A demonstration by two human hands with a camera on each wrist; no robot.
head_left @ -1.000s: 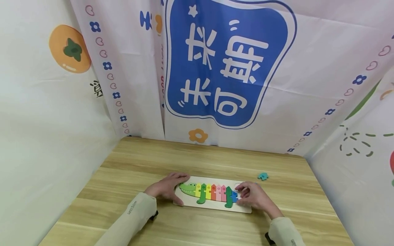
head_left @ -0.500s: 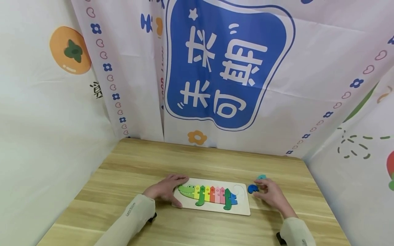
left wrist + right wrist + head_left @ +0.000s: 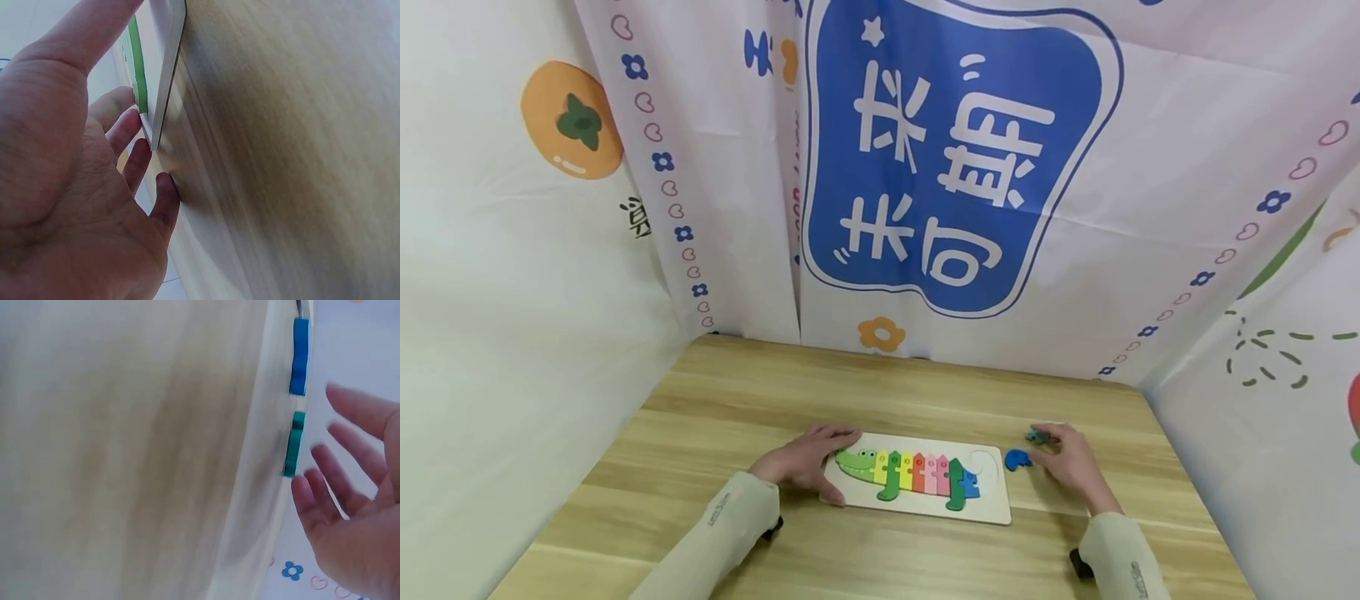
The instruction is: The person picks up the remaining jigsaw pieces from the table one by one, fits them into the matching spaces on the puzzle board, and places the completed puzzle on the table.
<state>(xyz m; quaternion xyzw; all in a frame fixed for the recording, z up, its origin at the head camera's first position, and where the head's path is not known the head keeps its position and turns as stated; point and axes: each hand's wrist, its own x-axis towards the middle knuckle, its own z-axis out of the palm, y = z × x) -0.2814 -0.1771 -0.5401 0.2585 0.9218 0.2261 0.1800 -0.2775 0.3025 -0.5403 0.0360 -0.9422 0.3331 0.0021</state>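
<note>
A wooden crocodile puzzle board (image 3: pixel 925 508) lies on the table with coloured pieces set in it; an outlined curl shows bare at its right end. My left hand (image 3: pixel 805 460) rests spread over the board's left end, thumb by the front corner and fingers by the back. In the left wrist view, its relaxed fingers (image 3: pixel 139 164) are at the board's edge. To the right of the board, my right hand (image 3: pixel 1071 462) hovers with parted fingers beside a teal puzzle piece (image 3: pixel 294 445). Nearer the board lies a dark blue curved puzzle piece (image 3: pixel 1017 459).
The wood-grain table (image 3: pixel 760 383) extends around the board. Printed white cloth (image 3: pixel 1150 208) hangs at the back and both sides of it. A dark wrist strap (image 3: pixel 1080 564) shows under the right sleeve.
My right hand moved right from the board's tail end with the blue piece, set it down beside the board and let go, then shifted to the teal piece. The left hand stayed put.
</note>
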